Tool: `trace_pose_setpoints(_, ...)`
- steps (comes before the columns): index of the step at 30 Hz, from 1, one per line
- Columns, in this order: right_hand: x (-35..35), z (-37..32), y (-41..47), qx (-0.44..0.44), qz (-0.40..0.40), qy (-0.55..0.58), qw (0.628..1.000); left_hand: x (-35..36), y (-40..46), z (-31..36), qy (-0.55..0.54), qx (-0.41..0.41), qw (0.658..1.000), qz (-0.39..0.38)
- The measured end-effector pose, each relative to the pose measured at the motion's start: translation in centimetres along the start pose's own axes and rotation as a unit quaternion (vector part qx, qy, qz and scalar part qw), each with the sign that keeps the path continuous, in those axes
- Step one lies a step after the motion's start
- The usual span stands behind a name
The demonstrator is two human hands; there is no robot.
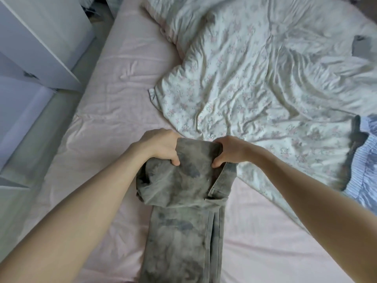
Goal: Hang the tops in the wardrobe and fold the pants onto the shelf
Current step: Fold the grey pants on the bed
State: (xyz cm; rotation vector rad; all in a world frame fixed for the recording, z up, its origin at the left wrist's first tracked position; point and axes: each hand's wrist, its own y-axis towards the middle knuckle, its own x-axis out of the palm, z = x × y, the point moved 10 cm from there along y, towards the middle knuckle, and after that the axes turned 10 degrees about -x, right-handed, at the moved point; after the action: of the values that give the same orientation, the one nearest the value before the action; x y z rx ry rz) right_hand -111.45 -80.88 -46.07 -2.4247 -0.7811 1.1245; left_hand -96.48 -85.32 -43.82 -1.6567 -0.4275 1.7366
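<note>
A pair of mottled grey-green pants [183, 225] lies lengthwise on the pink bed sheet [106, 123], its legs running toward me. The far end is lifted and doubled back over the legs. My left hand [161, 146] grips the left side of that raised fold, thumb on top. My right hand [230, 151] grips the right side beside the waistband, thumb on top too. A blue-and-white striped garment [365, 170] lies at the bed's right edge, partly cut off by the frame.
A crumpled white floral duvet [265, 82] covers the far and right part of the bed, with a pillow [175, 15] at the top. White wardrobe doors [40, 37] stand open on the left, beside a strip of pale floor [36, 127].
</note>
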Motion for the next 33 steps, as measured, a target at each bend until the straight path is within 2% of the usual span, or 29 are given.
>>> trace_pose_setpoints(2, -2.8, -0.6, 0.3, -0.002, 0.064, -0.045, 0.997, -2.9, -0.2, 0.3, 0.023, 0.005, 0.995, 0.102)
trace_pose_setpoints(5, -4.5, -1.2, 0.4, -0.011, 0.162, -0.159, 0.974, -4.5, -1.1, 0.7, 0.042, 0.0, 0.968, 0.246)
trace_pose_setpoints(8, -2.4, -1.3, -0.5, -0.033, 0.252, -0.231, 0.939, -1.8, -2.6, 0.4, 0.031, -0.015, 0.942, 0.333)
trace_pose_setpoints(11, 2.7, -1.0, -2.2, -0.072, 0.268, -0.28, 0.919, 3.6, -4.7, -0.4, 0.029, -0.019, 0.926, 0.377)
trace_pose_setpoints(14, 8.4, -0.9, -4.7, -0.124, 0.28, -0.294, 0.905, 10.6, -5.9, -1.5, 0.038, -0.003, 0.942, 0.333)
trace_pose_setpoints(15, 10.7, -0.6, -5.1, -0.134, 0.254, -0.295, 0.911, 13.4, -5.7, -1.9, 0.042, 0.002, 0.959, 0.279)
trace_pose_setpoints(17, 15.7, 0.5, -5.9, -0.131, 0.158, -0.298, 0.932, 20.2, -5.1, -2.8, 0.043, 0.004, 0.992, 0.122)
trace_pose_setpoints(19, 19.9, 1.9, -6.4, -0.115, 0.044, -0.296, 0.947, 25.7, -5.0, -3.7, 0.026, -0.009, 0.999, -0.02)
trace_pose_setpoints(20, 21.0, 2.1, -6.6, -0.116, 0.022, -0.287, 0.951, 26.8, -4.9, -3.7, 0.013, -0.015, 0.999, -0.047)
trace_pose_setpoints(22, 19.3, 1.0, -6.6, -0.143, 0.095, -0.265, 0.949, 25.6, -4.1, -3.6, 0.003, -0.026, 0.999, -0.019)
trace_pose_setpoints(24, 15.1, 0.6, -6.1, -0.145, 0.232, -0.213, 0.938, 21.3, -3.0, -3.2, -0.001, -0.032, 0.996, 0.086)
trace_pose_setpoints(26, 11.2, 1.4, -3.9, -0.1, 0.292, -0.182, 0.933, 16.6, -2.6, -2.5, -0.012, -0.026, 0.978, 0.205)
trace_pose_setpoints(27, 10.1, 2.3, -2.0, -0.069, 0.271, -0.183, 0.942, 15.0, -2.9, -1.7, -0.028, -0.009, 0.966, 0.255)
trace_pose_setpoints(29, 10.3, 4.1, 2.1, -0.031, 0.147, -0.202, 0.968, 14.2, -4.2, 0.2, -0.061, 0.043, 0.949, 0.306)
trace_pose_setpoints(31, 12.0, 4.9, 4.4, -0.04, 0.041, -0.213, 0.975, 16.4, -5.9, 2.3, -0.088, 0.101, 0.948, 0.288)
trace_pose_setpoints(33, 14.1, 6.0, 5.1, -0.03, -0.017, -0.197, 0.98, 19.7, -7.4, 3.8, -0.099, 0.135, 0.956, 0.241)
